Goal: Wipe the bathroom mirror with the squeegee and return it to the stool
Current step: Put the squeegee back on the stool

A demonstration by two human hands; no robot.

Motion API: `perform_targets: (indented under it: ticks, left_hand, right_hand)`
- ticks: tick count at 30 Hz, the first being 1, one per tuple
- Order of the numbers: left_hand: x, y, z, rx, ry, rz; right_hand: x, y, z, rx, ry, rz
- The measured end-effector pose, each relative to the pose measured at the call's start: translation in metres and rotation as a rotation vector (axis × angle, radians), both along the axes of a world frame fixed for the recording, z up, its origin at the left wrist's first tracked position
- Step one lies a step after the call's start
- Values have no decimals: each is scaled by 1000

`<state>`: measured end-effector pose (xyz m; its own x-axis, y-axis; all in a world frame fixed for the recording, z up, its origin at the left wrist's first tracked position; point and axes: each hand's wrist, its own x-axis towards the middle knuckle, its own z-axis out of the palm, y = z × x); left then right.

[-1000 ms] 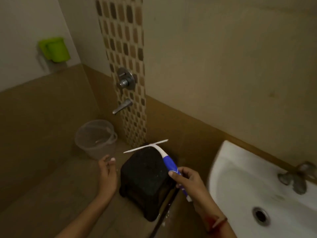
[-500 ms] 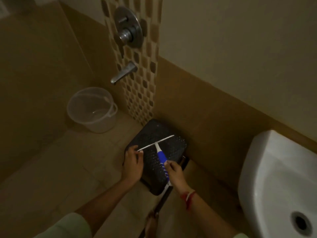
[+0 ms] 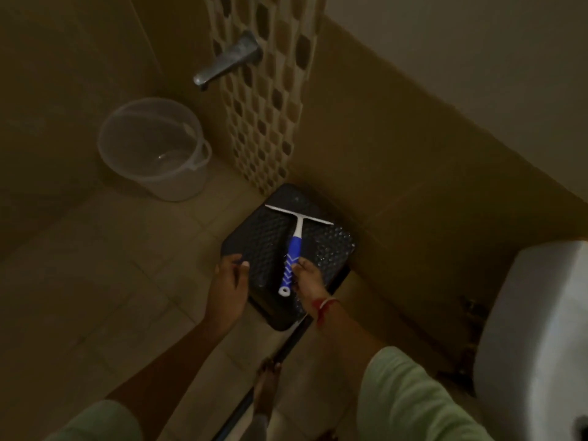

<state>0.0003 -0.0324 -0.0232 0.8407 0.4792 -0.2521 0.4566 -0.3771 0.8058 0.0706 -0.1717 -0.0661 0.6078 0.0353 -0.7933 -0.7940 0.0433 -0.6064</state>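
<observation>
Two hands at a stool in a dim bathroom corner

Two bare arms reach down from the bottom of the view toward a low black stool (image 3: 270, 249) standing on the tiled floor (image 3: 127, 265), tucked against the brown wall beside a strip of mosaic tiles (image 3: 264, 122). A white washbasin (image 3: 534, 329) fills the lower right edge. A clear plastic bucket (image 3: 152, 148) stands on the floor to the left, well apart from the stool, below a metal wall spout (image 3: 229, 60).

On the stool's textured top lies the squeegee (image 3: 294, 246), flat, its white blade toward the wall and its blue-and-white handle pointing back toward the person. The right hand (image 3: 310, 278), with red and white bands at the wrist, has its fingertips loosely closed on the lower part of the handle. The left hand (image 3: 227, 284) is half open with fingers curled, holding nothing, at the stool's left edge. A dark rod (image 3: 292, 342) runs along the floor beneath the right forearm.
</observation>
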Motion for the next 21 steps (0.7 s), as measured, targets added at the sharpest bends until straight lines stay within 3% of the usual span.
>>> perform_targets:
  ticks: [12,21]
  left_hand:
    - [-2,-8,-39,23,66,-65]
    - [-5,-19,-30,-8,85,-80]
  right_hand:
    - [-6,-18,-59,-311,-93,133]
    - [-24,-29,-30,-180,-97,-49]
